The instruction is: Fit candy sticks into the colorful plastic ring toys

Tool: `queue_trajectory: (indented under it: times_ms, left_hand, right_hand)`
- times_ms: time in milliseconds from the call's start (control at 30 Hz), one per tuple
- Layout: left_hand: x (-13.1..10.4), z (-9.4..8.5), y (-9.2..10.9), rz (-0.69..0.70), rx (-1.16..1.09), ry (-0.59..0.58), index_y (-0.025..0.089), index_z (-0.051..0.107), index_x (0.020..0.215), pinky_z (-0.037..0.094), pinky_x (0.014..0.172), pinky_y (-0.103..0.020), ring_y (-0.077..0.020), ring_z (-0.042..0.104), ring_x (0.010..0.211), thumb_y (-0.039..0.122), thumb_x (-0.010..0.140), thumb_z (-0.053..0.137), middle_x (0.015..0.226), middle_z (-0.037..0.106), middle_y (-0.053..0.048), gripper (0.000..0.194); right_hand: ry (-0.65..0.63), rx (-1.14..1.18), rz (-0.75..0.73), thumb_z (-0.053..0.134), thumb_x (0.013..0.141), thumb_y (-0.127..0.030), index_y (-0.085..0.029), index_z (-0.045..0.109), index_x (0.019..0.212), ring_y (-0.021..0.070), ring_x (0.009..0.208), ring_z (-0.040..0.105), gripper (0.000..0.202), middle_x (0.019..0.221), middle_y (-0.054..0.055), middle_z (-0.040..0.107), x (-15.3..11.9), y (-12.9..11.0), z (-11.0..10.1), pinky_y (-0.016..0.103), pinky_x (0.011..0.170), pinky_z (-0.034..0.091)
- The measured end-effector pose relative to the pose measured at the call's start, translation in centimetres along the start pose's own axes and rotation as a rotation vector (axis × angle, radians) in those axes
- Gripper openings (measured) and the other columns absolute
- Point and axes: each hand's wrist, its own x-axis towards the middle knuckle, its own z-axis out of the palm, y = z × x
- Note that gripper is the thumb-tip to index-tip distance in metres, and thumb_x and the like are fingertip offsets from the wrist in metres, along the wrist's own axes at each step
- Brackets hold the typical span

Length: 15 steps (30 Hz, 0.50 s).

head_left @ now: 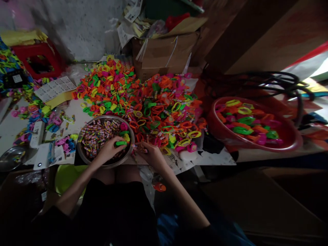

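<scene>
A steel bowl [81, 152] full of small wrapped candy rolls [96, 135] sits at the table's front edge. Over its right side, my left hand [111, 150] is closed on a green plastic toy watch [121, 143]. A yellow and a pink toy watch lie in the bowl just beyond those fingers. Just right of the rim, my right hand [151, 155] pinches what looks like a candy roll [139, 147], partly hidden by the fingers. Behind both hands spreads a large heap of bright toy watches [156, 109].
A red basin [289, 140] of toy watches stands at the right, near black cables [276, 80]. A cardboard box [161, 53] is behind the heap. Left are a red stool [55, 58], a label sheet [55, 89], a white device [42, 155] and a small metal dish [6, 160].
</scene>
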Motion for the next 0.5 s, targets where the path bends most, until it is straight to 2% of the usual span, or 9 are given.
queue_trajectory:
  times_ms: [100, 200, 333, 500]
  left_hand:
    - [-1.8, -0.4, 1.8, 0.034, 0.071, 0.007, 0.018, 0.058, 0.093, 0.044, 0.077, -0.025, -0.0151, 0.057, 0.087, 0.041, 0.083, 0.060, 0.092, 0.061, -0.002, 0.025]
    - [-3.2, -1.0, 3.0, 0.111, 0.263, -0.012, 0.017, 0.057, 0.090, 0.041, 0.081, -0.029, -0.0174, 0.054, 0.091, 0.042, 0.087, 0.054, 0.091, 0.059, -0.004, 0.026]
    - [-4.2, -1.5, 3.7, 0.223, 0.511, 0.012, 0.015, 0.056, 0.092, 0.037, 0.083, -0.033, -0.0196, 0.049, 0.092, 0.042, 0.090, 0.049, 0.092, 0.056, -0.005, 0.028]
    - [-4.7, -1.7, 4.5, 0.349, 0.714, 0.077, 0.016, 0.056, 0.091, 0.034, 0.080, -0.033, -0.0198, 0.046, 0.087, 0.042, 0.091, 0.045, 0.087, 0.055, -0.004, 0.028]
  right_hand:
    - [-0.032, -0.001, -0.076, 0.053, 0.083, -0.028, -0.020, 0.063, 0.105, 0.0117, 0.083, 0.063, 0.026, 0.097, 0.004, 0.067, -0.3, -1.3, 0.7, 0.018, 0.071, 0.044]
    - [-0.041, 0.013, -0.141, 0.054, 0.082, -0.021, -0.022, 0.062, 0.110, 0.0103, 0.089, 0.064, 0.029, 0.102, 0.002, 0.067, -0.8, -2.5, 1.1, 0.016, 0.074, 0.045]
    - [-0.017, -0.017, -0.167, 0.054, 0.083, -0.021, -0.024, 0.061, 0.112, 0.0109, 0.093, 0.064, 0.031, 0.104, 0.001, 0.066, -1.4, -3.3, 1.3, 0.016, 0.077, 0.046]
    - [-0.008, -0.057, -0.156, 0.055, 0.081, -0.021, -0.022, 0.062, 0.108, 0.0114, 0.088, 0.064, 0.028, 0.100, 0.003, 0.066, -1.8, -3.6, 1.6, 0.017, 0.076, 0.048]
